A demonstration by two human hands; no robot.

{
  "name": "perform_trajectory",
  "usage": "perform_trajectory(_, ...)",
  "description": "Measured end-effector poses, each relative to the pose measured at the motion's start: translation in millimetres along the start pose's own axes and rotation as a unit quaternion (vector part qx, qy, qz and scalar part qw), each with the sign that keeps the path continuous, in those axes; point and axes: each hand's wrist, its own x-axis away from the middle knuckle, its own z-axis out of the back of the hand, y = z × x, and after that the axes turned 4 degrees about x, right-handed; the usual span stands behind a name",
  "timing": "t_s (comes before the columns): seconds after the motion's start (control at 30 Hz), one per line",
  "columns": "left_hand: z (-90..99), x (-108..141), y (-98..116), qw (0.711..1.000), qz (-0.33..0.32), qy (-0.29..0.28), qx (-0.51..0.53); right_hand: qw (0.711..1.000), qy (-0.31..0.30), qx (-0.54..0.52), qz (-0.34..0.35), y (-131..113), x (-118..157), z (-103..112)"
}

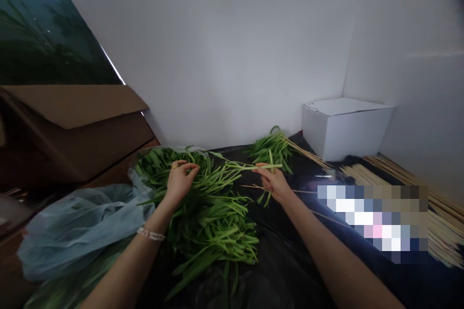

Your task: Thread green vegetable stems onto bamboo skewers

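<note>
My right hand (pixel 276 182) is closed round a few pale green stalks of a leafy vegetable that looks like water spinach (pixel 270 166). One stalk stands up across another at the fingers, and a thin leafy shoot runs left from them. My left hand (pixel 181 181) is pinched above the pile of greens (pixel 213 231); whether anything sits between its fingertips I cannot make out. The pile lies with its cut stems pointing right, spilling from a clear plastic bag (pixel 87 222). A thin wooden stick (pixel 304 191) lies by my right wrist.
At the back, a bunch of greens on sticks (pixel 273 147) rests on the black sheet (pixel 275 270). A white box (pixel 348 128) stands at the back right, with many thin sticks (pixel 366 174) in front. A blurred-out bright patch lies right. An open cardboard box (pixel 76 140) is left.
</note>
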Motion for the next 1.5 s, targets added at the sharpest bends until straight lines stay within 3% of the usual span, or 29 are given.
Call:
perform_trajectory(0.07, 0.7, 2, 0, 0.998, -0.026, -0.033, -0.053, 1.000, -0.006, 0.001, -0.003, 1, 0, 0)
perform_trajectory(0.2, -3.3, 9, 10, 0.996, -0.051, -0.074, 0.007, 1.000, -0.015, -0.004, -0.008, 5, 2, -2)
perform_trajectory(0.37, -3.5, 15, 38, 0.995, -0.086, -0.029, 0.044, 1.000, -0.019, 0.002, -0.010, 7, 3, -7)
perform_trajectory(0.47, -6.7, 19, 52, 0.995, -0.081, 0.048, -0.016, 0.999, -0.027, 0.018, -0.012, 7, 6, -13)
perform_trajectory(0.53, -12.8, 22, 57, 0.987, -0.117, 0.055, -0.095, 0.999, -0.035, 0.029, -0.016, 7, 9, -17)
perform_trajectory(0.67, -31.5, 34, 60, 0.941, -0.208, -0.088, -0.251, 0.997, -0.052, 0.052, -0.010, 9, 11, -21)
perform_trajectory(0.8, -46.4, 40, 57, 0.900, -0.238, -0.203, -0.303, 0.996, -0.058, 0.070, -0.010, 13, 10, -21)
perform_trajectory(0.93, -53.2, 40, 52, 0.894, -0.240, -0.238, -0.293, 0.995, -0.054, 0.084, -0.012, 15, 11, -22)
perform_trajectory(1.17, -49.4, 38, 57, 0.871, -0.263, -0.242, -0.336, 0.997, -0.033, 0.071, -0.001, 2, 13, -24)
perform_trajectory(1.3, -45.5, 37, 57, 0.896, -0.242, -0.224, -0.298, 0.999, -0.026, 0.048, -0.002, 0, 11, -21)
perform_trajectory(1.5, -47.9, 16, 38, 0.985, -0.076, -0.141, -0.069, 0.999, -0.044, 0.009, -0.024, 7, 11, -21)
